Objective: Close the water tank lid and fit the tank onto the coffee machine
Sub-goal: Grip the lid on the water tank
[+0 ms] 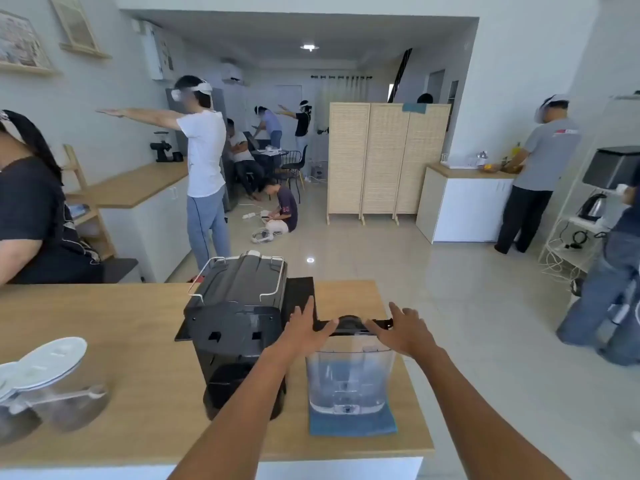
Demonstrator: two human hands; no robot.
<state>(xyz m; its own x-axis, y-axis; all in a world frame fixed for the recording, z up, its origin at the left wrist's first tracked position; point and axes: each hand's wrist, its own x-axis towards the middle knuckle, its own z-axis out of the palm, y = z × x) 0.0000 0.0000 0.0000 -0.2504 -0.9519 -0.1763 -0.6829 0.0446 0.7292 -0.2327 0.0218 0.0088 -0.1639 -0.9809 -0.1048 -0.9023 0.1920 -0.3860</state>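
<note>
A clear plastic water tank stands upright on a blue cloth on the wooden counter, right of the black coffee machine. Its black lid lies across the tank's top. My left hand rests on the lid's left end, fingers spread. At the lid's right end my right hand lies flat with its fingers apart. Neither hand visibly grips anything. The machine's back faces me, with a wire rail on top.
Clear jugs with white lids sit at the counter's left. The counter's right edge is close to the tank. Several people stand or sit around the room; one in dark clothes is close at the left.
</note>
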